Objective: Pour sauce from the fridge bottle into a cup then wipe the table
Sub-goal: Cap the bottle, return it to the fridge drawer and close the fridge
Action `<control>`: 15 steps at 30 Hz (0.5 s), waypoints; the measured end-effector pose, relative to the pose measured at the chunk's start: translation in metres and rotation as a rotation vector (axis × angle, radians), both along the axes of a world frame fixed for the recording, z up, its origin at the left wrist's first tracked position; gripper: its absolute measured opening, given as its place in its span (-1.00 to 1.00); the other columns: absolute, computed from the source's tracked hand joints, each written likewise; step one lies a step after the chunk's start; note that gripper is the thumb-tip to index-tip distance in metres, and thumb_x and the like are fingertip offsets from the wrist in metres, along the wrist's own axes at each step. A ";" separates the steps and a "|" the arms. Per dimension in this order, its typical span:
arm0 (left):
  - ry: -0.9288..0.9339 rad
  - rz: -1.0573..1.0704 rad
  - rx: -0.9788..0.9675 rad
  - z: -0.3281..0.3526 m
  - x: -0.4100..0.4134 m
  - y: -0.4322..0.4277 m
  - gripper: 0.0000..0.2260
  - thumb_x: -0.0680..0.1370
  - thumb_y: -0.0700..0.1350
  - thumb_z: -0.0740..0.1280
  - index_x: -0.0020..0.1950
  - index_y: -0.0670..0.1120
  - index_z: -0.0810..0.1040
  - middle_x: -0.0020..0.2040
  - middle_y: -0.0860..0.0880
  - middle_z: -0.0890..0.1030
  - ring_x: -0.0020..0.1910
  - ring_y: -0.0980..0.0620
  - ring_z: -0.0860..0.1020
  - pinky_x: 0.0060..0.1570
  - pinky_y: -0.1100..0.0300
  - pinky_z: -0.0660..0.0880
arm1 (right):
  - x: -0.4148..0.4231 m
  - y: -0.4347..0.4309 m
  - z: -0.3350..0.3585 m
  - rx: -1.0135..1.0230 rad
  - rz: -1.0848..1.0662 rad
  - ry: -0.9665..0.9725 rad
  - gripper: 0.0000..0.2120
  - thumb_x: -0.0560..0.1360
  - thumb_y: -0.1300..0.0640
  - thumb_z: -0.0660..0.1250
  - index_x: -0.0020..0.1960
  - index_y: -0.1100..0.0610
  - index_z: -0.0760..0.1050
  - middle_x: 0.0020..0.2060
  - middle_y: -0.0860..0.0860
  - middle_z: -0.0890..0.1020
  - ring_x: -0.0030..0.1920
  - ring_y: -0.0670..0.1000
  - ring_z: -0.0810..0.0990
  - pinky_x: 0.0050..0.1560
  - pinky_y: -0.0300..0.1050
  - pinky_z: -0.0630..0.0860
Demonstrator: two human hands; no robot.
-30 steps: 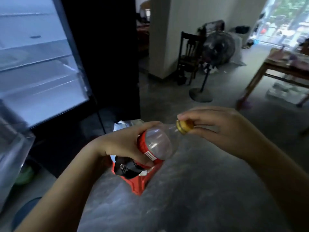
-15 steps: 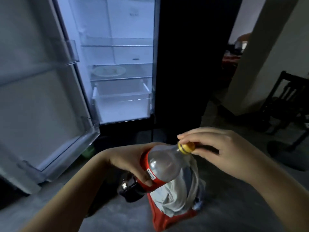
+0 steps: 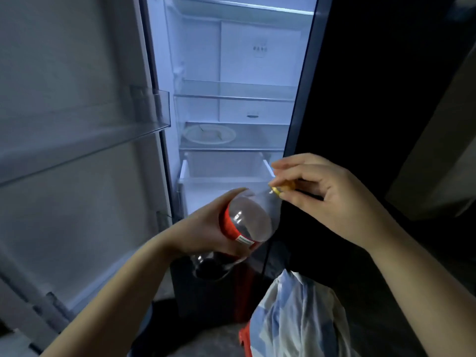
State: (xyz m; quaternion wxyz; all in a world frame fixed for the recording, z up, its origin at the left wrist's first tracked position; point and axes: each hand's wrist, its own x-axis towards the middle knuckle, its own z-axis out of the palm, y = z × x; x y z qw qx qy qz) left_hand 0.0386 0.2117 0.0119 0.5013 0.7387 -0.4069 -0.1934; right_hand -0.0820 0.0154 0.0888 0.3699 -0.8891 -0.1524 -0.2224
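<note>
A clear plastic bottle (image 3: 251, 222) with a red label and dark sauce in its lower part lies tilted in my left hand (image 3: 203, 228), neck pointing up and right. My left hand is wrapped around the label. My right hand (image 3: 324, 191) pinches the yellow cap (image 3: 279, 189) at the bottle's mouth between thumb and fingers. Both hands are in front of the open fridge (image 3: 231, 104), at the height of its bottom drawer. No cup or table is in view.
The fridge door (image 3: 77, 150) stands open at the left with clear door bins. A plate (image 3: 208, 134) lies on a lower shelf. A red bin with a white and blue bag (image 3: 293, 320) stands on the floor below my right arm. A dark panel fills the right.
My view has swung left from the room to face the open fridge. The bottle and both hands keep the same grip, now raised in front of the fridge's lower shelves.
</note>
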 end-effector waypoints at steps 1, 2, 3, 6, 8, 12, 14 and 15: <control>0.003 0.016 -0.033 0.003 0.013 -0.002 -0.12 0.21 -0.26 0.59 0.42 0.12 0.27 0.21 0.05 0.53 0.16 0.11 0.55 0.10 0.21 0.51 | 0.018 0.002 0.004 0.024 0.000 -0.018 -0.78 0.47 0.19 0.36 0.10 0.07 0.61 0.13 0.00 0.55 0.18 -0.11 0.55 0.19 -0.25 0.49; 0.005 0.032 -0.058 0.005 0.026 -0.004 -0.11 0.21 -0.25 0.59 0.43 0.11 0.27 0.23 0.04 0.52 0.17 0.11 0.54 0.14 0.20 0.50 | 0.035 0.004 0.008 0.034 -0.002 -0.038 -0.75 0.47 0.21 0.36 0.14 0.06 0.59 0.11 0.00 0.55 0.16 -0.08 0.56 0.18 -0.28 0.48; -0.001 0.049 -0.069 0.007 0.040 -0.006 -0.11 0.22 -0.23 0.60 0.44 0.10 0.26 0.24 0.04 0.51 0.18 0.13 0.53 0.17 0.19 0.49 | 0.051 0.004 0.012 0.038 -0.012 -0.059 -0.72 0.47 0.20 0.36 0.18 0.04 0.56 0.10 -0.02 0.54 0.15 -0.07 0.57 0.18 -0.30 0.47; -0.113 0.130 -0.048 0.010 0.076 -0.013 -0.13 0.23 -0.07 0.63 0.39 0.28 0.23 0.26 0.14 0.47 0.20 0.22 0.48 0.17 0.25 0.46 | 0.092 0.002 0.023 0.020 -0.153 -0.087 -0.60 0.41 -0.10 0.35 0.22 -0.05 0.49 0.10 -0.14 0.50 0.13 -0.15 0.55 0.13 -0.27 0.51; -0.174 0.178 -0.027 0.011 0.097 -0.020 -0.16 0.21 0.01 0.62 0.29 0.44 0.20 0.24 0.16 0.44 0.17 0.23 0.47 0.14 0.27 0.47 | 0.115 -0.004 0.027 -0.080 -0.323 -0.075 -0.60 0.35 -0.26 0.28 0.11 -0.09 0.49 -0.01 -0.16 0.55 -0.01 -0.19 0.57 -0.03 -0.29 0.52; -0.222 0.265 -0.018 0.011 0.133 -0.038 -0.16 0.20 0.02 0.61 0.30 0.41 0.20 0.23 0.13 0.43 0.17 0.17 0.46 0.16 0.17 0.47 | 0.156 -0.021 0.033 -0.254 -0.427 -0.068 -0.82 0.40 -0.15 0.35 -0.12 -0.07 0.57 -0.25 -0.19 0.55 -0.28 -0.19 0.53 -0.26 -0.36 0.41; -0.240 0.306 -0.028 0.013 0.146 -0.047 -0.17 0.21 0.03 0.60 0.29 0.39 0.20 0.23 0.15 0.42 0.18 0.16 0.45 0.16 0.16 0.46 | 0.175 -0.030 0.036 -0.165 -0.384 -0.047 -0.86 0.40 -0.08 0.41 -0.12 -0.05 0.62 -0.29 -0.16 0.60 -0.30 -0.18 0.53 -0.29 -0.40 0.40; -0.248 0.323 -0.032 0.014 0.152 -0.051 -0.18 0.21 0.03 0.60 0.27 0.42 0.18 0.24 0.16 0.41 0.18 0.16 0.44 0.15 0.17 0.47 | 0.184 -0.035 0.038 -0.136 -0.366 -0.040 -0.87 0.40 -0.07 0.43 -0.11 -0.05 0.64 -0.30 -0.15 0.62 -0.31 -0.19 0.53 -0.30 -0.42 0.39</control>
